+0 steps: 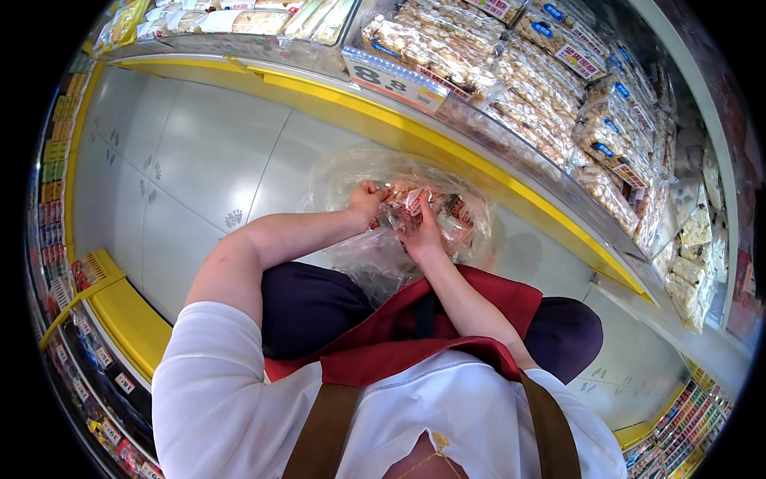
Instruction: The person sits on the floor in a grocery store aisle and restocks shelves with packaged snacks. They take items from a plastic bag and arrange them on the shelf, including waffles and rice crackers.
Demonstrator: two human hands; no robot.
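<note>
Between my knees, a large clear plastic bag (371,254) stands on the floor with its mouth spread wide. Several clear-wrapped snack packets with reddish-brown contents (459,208) lie inside it. Over the bag's mouth, my left hand (366,203) pinches the left end of one clear-wrapped packet (413,200) that carries a red and white label. My right hand (422,232) grips the near right side of that packet, its thumb lying on top by the label. The fingers beneath the packet are mostly hidden.
A display bin (508,149) of wrapped puffed-grain snack blocks rises ahead, with a yellow-edged base (419,126) close beyond the bag. A price sign (395,81) hangs on its front. Stocked shelves (114,365) stand behind on the left. Grey tiled floor (197,132) extends left.
</note>
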